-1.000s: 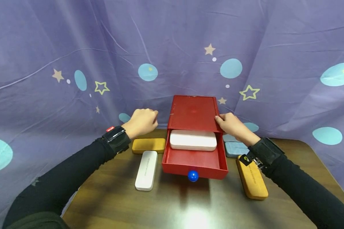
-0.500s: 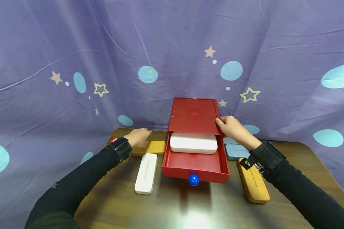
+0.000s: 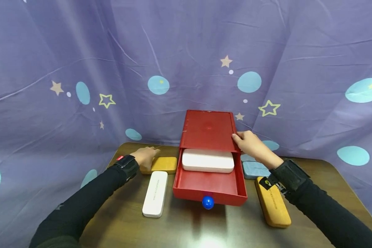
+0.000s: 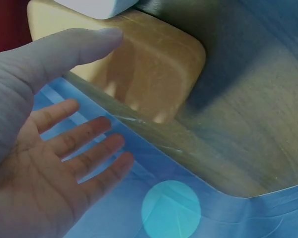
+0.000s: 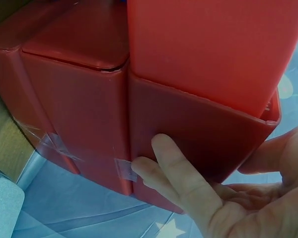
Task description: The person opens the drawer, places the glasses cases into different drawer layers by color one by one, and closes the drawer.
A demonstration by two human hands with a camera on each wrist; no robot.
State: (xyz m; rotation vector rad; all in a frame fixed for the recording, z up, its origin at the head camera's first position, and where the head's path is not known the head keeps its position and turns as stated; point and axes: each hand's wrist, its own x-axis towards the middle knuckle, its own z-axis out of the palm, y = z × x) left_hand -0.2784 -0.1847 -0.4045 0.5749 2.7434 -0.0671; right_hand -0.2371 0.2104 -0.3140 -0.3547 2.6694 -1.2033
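A red drawer box stands at the table's back, its drawer pulled out toward me with a blue knob on the front. A white case lies inside the drawer. My right hand grips the box's front right corner, thumb on top and fingers against the red side wall. My left hand is spread open over the left end of a yellow case, left of the box. In the left wrist view the fingers are straight beside that yellow case; contact is unclear.
A second white case lies in front of the yellow one. A blue-grey case and a longer yellow case lie right of the drawer. The brown table is bare near me. A purple starred curtain hangs close behind.
My left hand has dropped from beside the box's top left corner down to the yellow case on the table. My right hand has kept its hold on the box.
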